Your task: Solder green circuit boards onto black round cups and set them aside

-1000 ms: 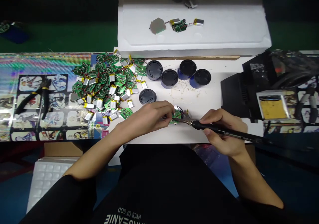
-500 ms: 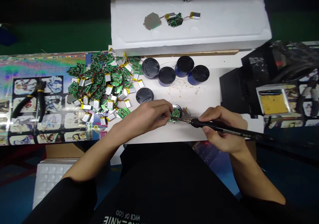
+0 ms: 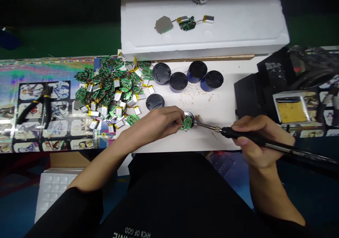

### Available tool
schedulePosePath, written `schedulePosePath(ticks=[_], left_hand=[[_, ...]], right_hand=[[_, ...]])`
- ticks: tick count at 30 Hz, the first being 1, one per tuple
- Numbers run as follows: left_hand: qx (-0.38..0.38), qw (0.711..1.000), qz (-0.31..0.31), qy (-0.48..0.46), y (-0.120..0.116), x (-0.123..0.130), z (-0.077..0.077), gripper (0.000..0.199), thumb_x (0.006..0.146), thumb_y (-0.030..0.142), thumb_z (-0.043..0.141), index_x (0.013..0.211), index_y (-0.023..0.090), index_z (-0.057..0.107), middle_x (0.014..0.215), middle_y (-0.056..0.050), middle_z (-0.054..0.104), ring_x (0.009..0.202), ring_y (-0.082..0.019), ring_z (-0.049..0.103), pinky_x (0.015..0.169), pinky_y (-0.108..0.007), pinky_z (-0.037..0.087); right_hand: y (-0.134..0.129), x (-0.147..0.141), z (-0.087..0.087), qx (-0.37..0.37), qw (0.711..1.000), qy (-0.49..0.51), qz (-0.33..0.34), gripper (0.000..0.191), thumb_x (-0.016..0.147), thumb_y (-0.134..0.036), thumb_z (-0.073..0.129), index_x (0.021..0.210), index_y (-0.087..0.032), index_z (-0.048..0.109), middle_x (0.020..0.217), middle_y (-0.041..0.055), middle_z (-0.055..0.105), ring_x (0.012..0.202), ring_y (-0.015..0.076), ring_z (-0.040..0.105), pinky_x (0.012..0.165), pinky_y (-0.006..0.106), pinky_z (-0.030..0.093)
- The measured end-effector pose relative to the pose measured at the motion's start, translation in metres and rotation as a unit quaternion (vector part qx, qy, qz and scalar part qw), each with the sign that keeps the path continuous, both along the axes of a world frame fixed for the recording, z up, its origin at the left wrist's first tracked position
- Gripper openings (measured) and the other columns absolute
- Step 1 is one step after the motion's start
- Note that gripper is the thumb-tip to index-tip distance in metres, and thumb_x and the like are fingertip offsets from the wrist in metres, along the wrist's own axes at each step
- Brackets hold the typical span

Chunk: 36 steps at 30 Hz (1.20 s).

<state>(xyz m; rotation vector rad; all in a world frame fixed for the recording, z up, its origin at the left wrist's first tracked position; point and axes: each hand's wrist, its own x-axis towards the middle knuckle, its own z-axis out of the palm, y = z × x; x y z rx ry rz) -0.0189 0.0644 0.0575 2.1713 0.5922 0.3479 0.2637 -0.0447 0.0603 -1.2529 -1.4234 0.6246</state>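
My right hand (image 3: 261, 137) is wrapped round a black soldering iron (image 3: 246, 136), whose metal tip points left, just off the edge of a green circuit board (image 3: 187, 122). That board sits over a round black-rimmed housing (image 3: 191, 114), with red wires at its upper right side. My left hand (image 3: 169, 120) is closed in a pinch at the board's left edge; what its fingertips grip is hidden. Just above this hand lies a round black cap (image 3: 155, 102).
Dark blue cups (image 3: 178, 82) stand behind the work. A heap of circuit boards with batteries (image 3: 113, 89) spreads left, beyond it pliers (image 3: 47, 103). A white foam block (image 3: 225, 29) carries more boards. At right are a black box (image 3: 246, 96) and a yellow sponge tray (image 3: 292, 109).
My right hand has drawn the soldering iron to the right, taking its tip off the circuit board. The left hand has stayed by the board. The view has shifted slightly.
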Motion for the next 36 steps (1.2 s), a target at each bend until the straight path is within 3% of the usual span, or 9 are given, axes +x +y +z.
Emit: schedulePosePath(ticks=[4,7,8,10,13,16,23,30,36], left_hand=[[0.005,1.0,0.002,0.007,-0.001,0.0,0.0,0.006,0.104,0.011,0.064,0.101,0.017,0.066,0.125,-0.009,0.073,0.103,-0.021,0.074,0.084,-0.029,0.051],[0.007,1.0,0.006,0.004,-0.002,0.0,-0.002,0.006,0.105,0.013,0.064,0.101,0.016,0.066,0.125,-0.01,0.073,0.103,-0.021,0.074,0.084,-0.029,0.051],[0.008,1.0,0.007,-0.002,-0.002,0.0,-0.002,0.006,0.105,0.013,0.064,0.101,0.016,0.066,0.124,-0.01,0.073,0.104,-0.021,0.074,0.085,-0.029,0.051],[0.011,1.0,0.011,-0.02,-0.004,0.0,-0.005,0.005,0.105,0.013,0.064,0.101,0.016,0.066,0.123,-0.01,0.073,0.106,-0.021,0.074,0.087,-0.029,0.053],[0.025,0.999,0.021,-0.037,-0.007,0.0,-0.008,0.005,0.106,0.015,0.064,0.102,0.016,0.066,0.122,-0.01,0.073,0.109,-0.021,0.073,0.092,-0.03,0.055],[0.062,0.996,0.035,-0.047,-0.014,0.002,-0.014,0.007,0.109,0.019,0.061,0.105,0.016,0.066,0.122,-0.011,0.073,0.113,-0.022,0.071,0.097,-0.034,0.056],[0.228,0.961,0.113,-0.111,-0.029,0.01,-0.039,0.007,0.108,0.022,0.065,0.112,0.018,0.069,0.121,-0.012,0.076,0.106,-0.022,0.064,0.095,-0.039,0.057],[0.192,0.968,0.096,-0.128,-0.027,0.01,-0.042,0.008,0.109,0.021,0.064,0.115,0.016,0.067,0.117,-0.012,0.075,0.107,-0.021,0.064,0.098,-0.038,0.056],[0.15,0.972,0.1,-0.148,-0.027,0.009,-0.044,0.005,0.108,0.02,0.065,0.113,0.018,0.067,0.117,-0.01,0.076,0.109,-0.02,0.067,0.099,-0.038,0.055]], right_hand=[[-0.011,-0.01,-0.003,-0.012,0.994,0.025,-0.101,0.014,0.092,-0.035,0.082,0.101,-0.026,0.076,0.079,0.003,0.074,0.058,0.0195,0.068,0.045,0.033,0.05],[-0.02,-0.032,-0.011,-0.02,0.996,0.053,-0.075,0.028,0.105,-0.033,0.068,0.132,-0.027,0.069,0.101,0.0059,0.082,0.067,0.0213,0.079,0.043,0.031,0.053],[-0.022,-0.04,-0.016,-0.022,0.997,0.048,-0.051,0.031,0.109,-0.03,0.061,0.14,-0.027,0.064,0.11,0.0073,0.083,0.075,0.022,0.081,0.048,0.032,0.058],[-0.022,-0.055,-0.026,-0.022,1.0,-0.008,-0.019,0.032,0.109,-0.022,0.058,0.14,-0.027,0.063,0.121,0.0093,0.082,0.095,0.0236,0.083,0.072,0.039,0.068],[-0.014,-0.066,-0.038,0.002,0.99,-0.14,0.017,0.037,0.098,-0.018,0.076,0.133,-0.026,0.064,0.128,0.0126,0.077,0.12,0.0309,0.075,0.102,0.056,0.065],[0.001,-0.062,-0.042,0.023,0.982,-0.181,0.05,0.048,0.093,-0.017,0.081,0.135,-0.029,0.06,0.123,0.0114,0.076,0.117,0.0313,0.073,0.098,0.055,0.064],[0.017,-0.047,-0.029,-0.02,0.983,-0.143,0.117,0.042,0.095,-0.011,0.074,0.13,-0.029,0.06,0.126,0.0081,0.075,0.122,0.0282,0.07,0.106,0.052,0.06],[0.013,-0.059,-0.038,0.023,0.981,-0.178,0.073,0.04,0.094,-0.01,0.072,0.128,-0.029,0.061,0.112,0.0066,0.076,0.112,0.0285,0.072,0.095,0.049,0.064],[0.012,-0.058,-0.038,0.011,0.983,-0.171,0.072,0.04,0.095,-0.011,0.071,0.128,-0.029,0.06,0.111,0.0059,0.075,0.115,0.0283,0.072,0.097,0.048,0.063]])
